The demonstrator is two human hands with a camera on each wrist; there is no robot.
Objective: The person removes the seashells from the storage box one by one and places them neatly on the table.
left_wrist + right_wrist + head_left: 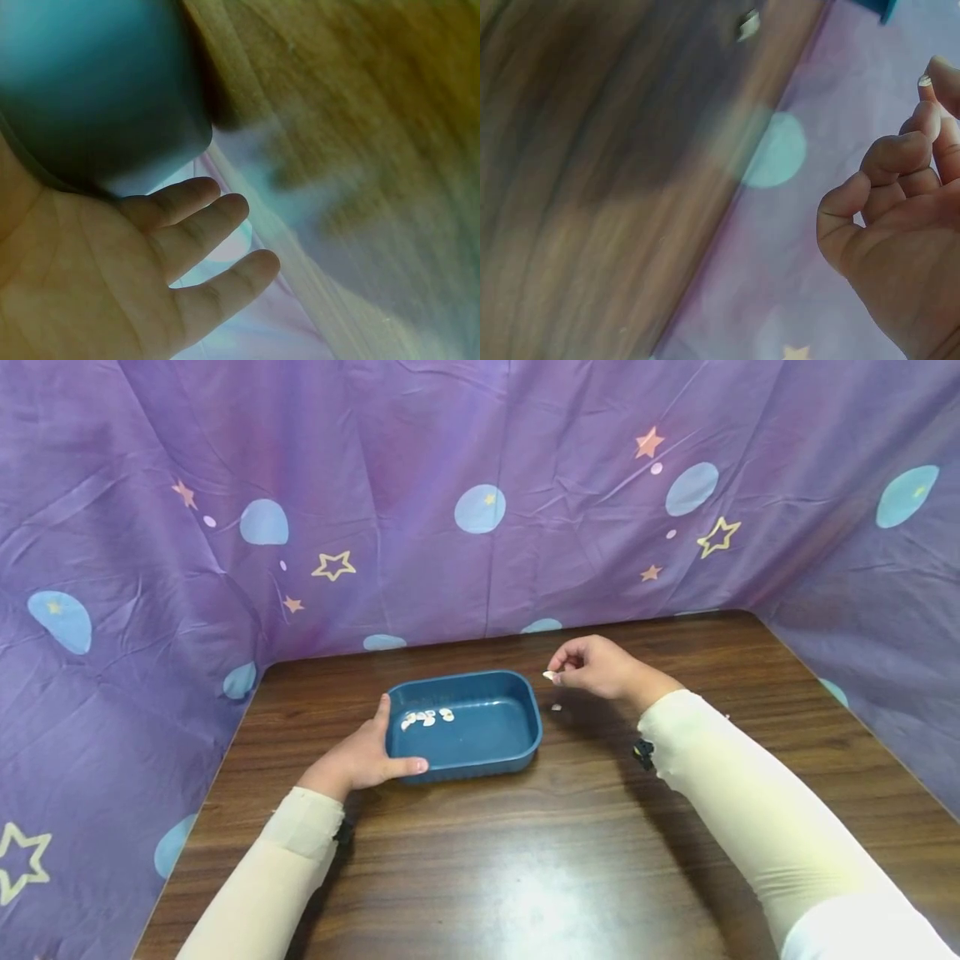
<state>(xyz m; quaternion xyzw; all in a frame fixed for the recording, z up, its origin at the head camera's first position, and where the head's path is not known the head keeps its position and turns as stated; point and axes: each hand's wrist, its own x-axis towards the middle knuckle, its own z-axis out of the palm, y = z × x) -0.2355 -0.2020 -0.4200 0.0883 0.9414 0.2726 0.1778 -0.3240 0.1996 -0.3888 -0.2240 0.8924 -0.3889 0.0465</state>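
At the left end of a blue rectangular tub (480, 768) is my left hand (360, 758). Its thumb lies along the near rim and a finger reaches the far left corner. In the left wrist view three straight fingers (202, 238) spread beside the tub's outer wall. Several small white flakes, like seeds or bits of shell (429, 718), lie inside toward the left. To the right of the tub, my right hand (600, 668) pinches a small white flake (551, 676) between thumb and fingertip, above the table. Another white flake (557, 707) lies on the table below.
The brown wood-grain table (480, 860) ends at a purple patterned cloth (420, 568) that hangs behind and at both sides. Bright glare shows on the near tabletop. A dark strap piece (643, 753) sits at the right wrist.
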